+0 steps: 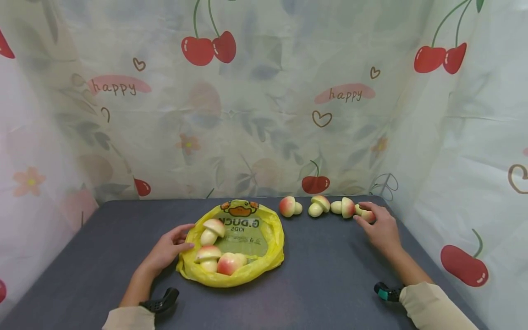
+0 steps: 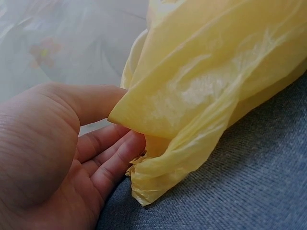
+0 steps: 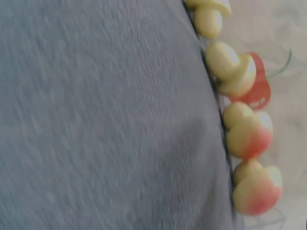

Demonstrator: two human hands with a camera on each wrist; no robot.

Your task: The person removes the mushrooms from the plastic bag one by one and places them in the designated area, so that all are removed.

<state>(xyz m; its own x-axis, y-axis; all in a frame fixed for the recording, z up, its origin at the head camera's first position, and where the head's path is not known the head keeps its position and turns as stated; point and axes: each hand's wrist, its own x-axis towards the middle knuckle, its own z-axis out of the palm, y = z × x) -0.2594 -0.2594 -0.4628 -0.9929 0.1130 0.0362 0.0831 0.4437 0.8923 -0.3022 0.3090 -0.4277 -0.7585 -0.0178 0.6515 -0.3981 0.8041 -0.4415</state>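
My left hand is at the left rim of a yellow plastic bag with a duck print, lying with its mouth spread wide. In the left wrist view, the thumb and fingers of the left hand pinch the edge of the bag. Inside the bag are cream mushrooms with reddish caps, including one upper mushroom. At the far right, my right hand reaches around the end mushroom, thumb and fingers apart. No hand shows in the right wrist view, where that mushroom appears uncovered.
Along the table's back edge, left of my right hand, stand three more mushrooms: a left one, a middle one and a right one. A cherry-printed curtain closes off the back and sides of the dark table.
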